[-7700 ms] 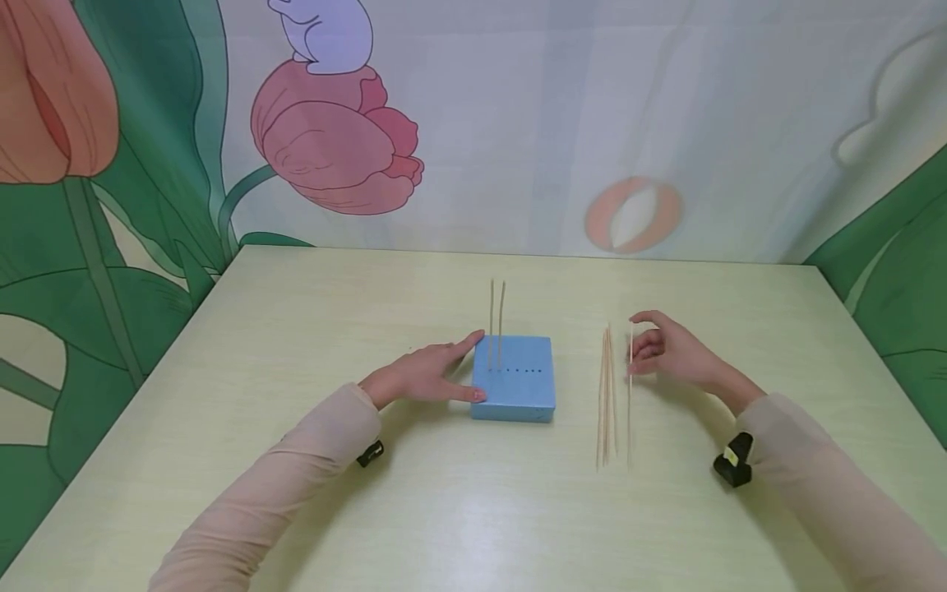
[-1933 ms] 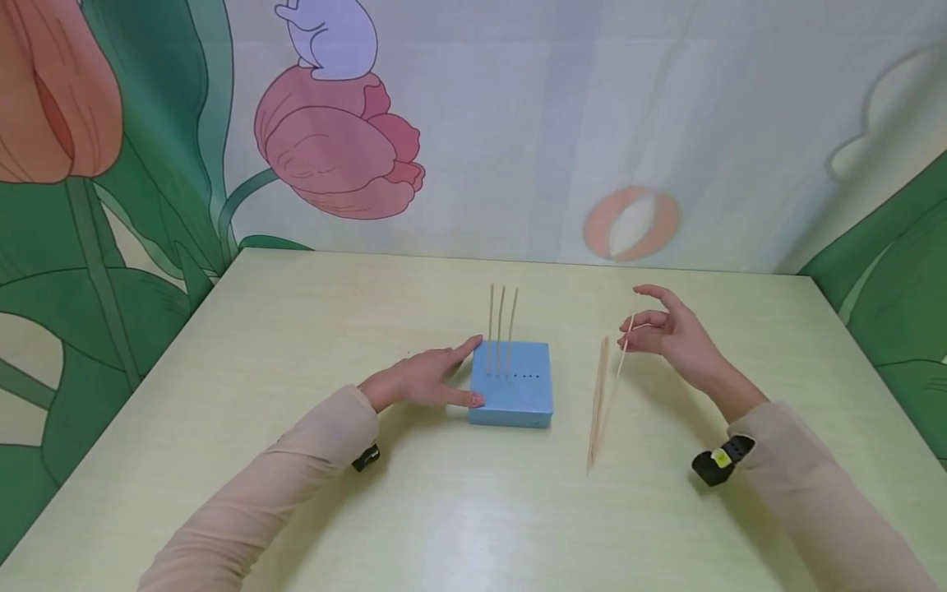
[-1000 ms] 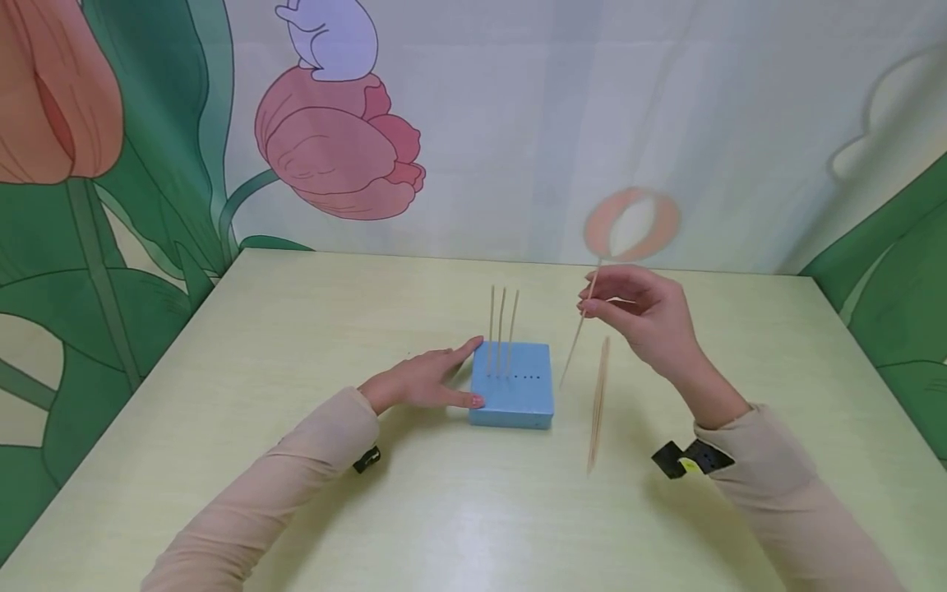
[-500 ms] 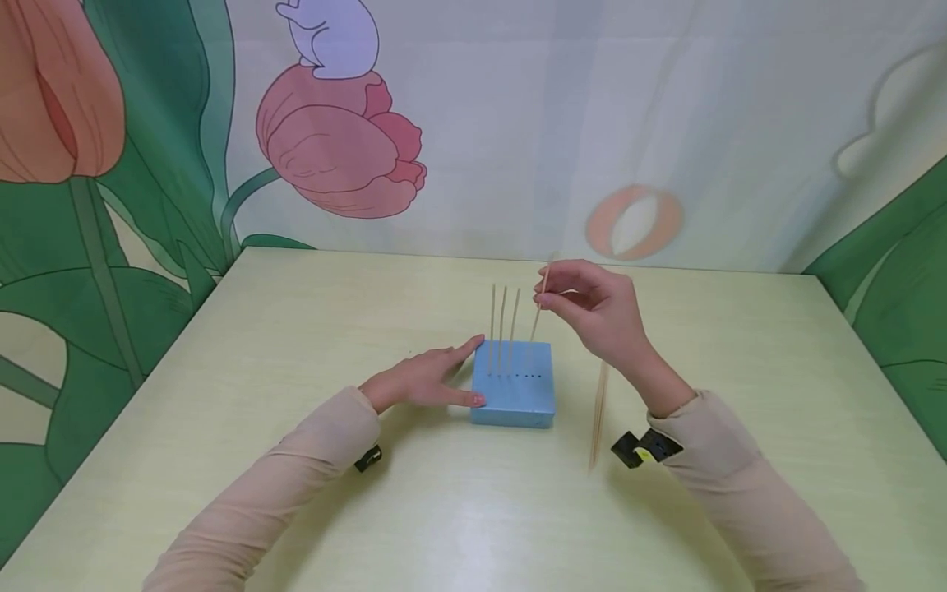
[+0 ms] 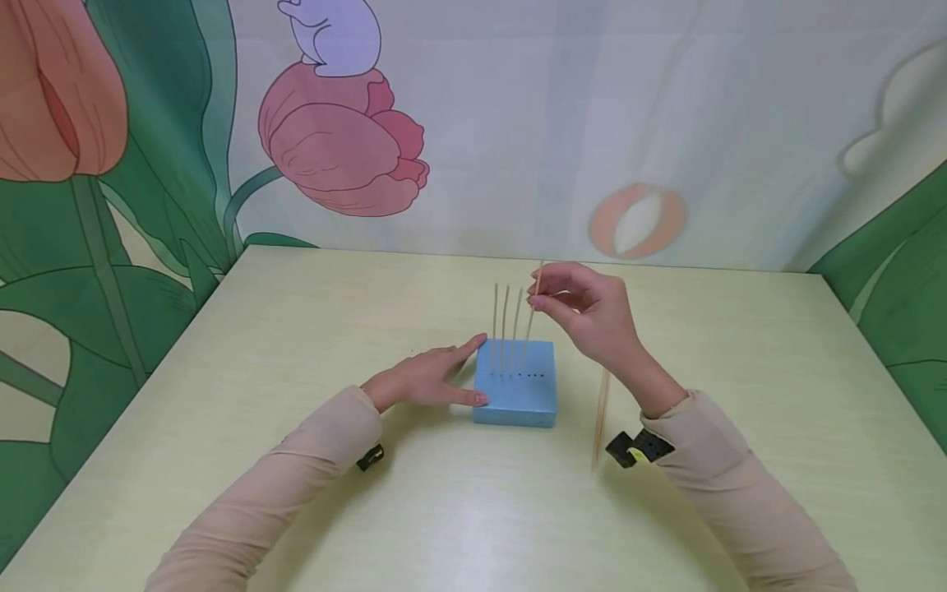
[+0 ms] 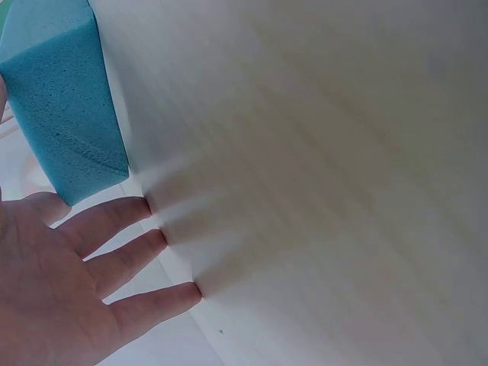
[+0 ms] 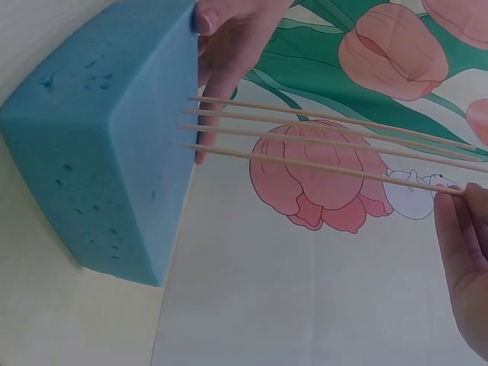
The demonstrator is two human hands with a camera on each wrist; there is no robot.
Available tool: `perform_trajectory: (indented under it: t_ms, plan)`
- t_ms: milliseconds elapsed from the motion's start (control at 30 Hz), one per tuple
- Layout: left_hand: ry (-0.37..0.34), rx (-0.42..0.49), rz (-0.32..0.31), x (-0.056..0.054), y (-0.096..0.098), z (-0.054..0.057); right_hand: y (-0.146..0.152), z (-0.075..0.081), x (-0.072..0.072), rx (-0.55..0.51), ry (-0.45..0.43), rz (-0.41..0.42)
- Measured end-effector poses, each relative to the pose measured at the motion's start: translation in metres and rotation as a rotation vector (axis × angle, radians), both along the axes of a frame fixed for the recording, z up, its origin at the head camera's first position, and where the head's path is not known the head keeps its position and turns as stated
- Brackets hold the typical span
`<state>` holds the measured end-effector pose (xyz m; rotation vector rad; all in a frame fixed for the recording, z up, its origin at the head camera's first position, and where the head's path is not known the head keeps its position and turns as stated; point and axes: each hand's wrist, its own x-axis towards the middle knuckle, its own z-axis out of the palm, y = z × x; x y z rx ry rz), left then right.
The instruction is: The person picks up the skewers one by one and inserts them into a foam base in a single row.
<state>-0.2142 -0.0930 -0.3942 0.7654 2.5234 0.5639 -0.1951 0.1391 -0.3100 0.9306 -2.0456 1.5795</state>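
A blue foam block (image 5: 515, 401) with a row of small holes sits on the table. Three thin wooden skewers (image 5: 505, 325) stand upright in its left-hand holes. My left hand (image 5: 425, 376) steadies the block's left side, thumb and index finger spread along it; in the left wrist view the other fingers (image 6: 126, 263) are straight, tips at the tabletop. Between thumb and fingertips, my right hand (image 5: 595, 316) pinches a fourth skewer (image 7: 320, 165) near its upper end. That skewer leans slightly, its lower tip right at the block's top face beside the third skewer.
Right of the block, several loose skewers (image 5: 601, 419) lie on the pale wooden table (image 5: 414, 510), partly covered by the right hand and wrist. A printed curtain (image 5: 488, 131) with tulips and a white rabbit hangs behind the table's far edge.
A third skewer came to stand in the block. The right hand picked another from the loose ones and brought it left over the block, down to its top face. The left hand stayed put.
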Motion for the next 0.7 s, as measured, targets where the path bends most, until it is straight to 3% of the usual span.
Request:
perform_trajectory:
  t_ms: [433,700]
  plan:
    - [-0.011,-0.005,0.015,0.001,0.002,0.002,-0.005,-0.026,0.001,0.091,-0.063,-0.015]
    - [-0.016,0.001,0.014,0.000,0.002,0.001,0.004,-0.025,0.002,0.111,-0.033,-0.040]
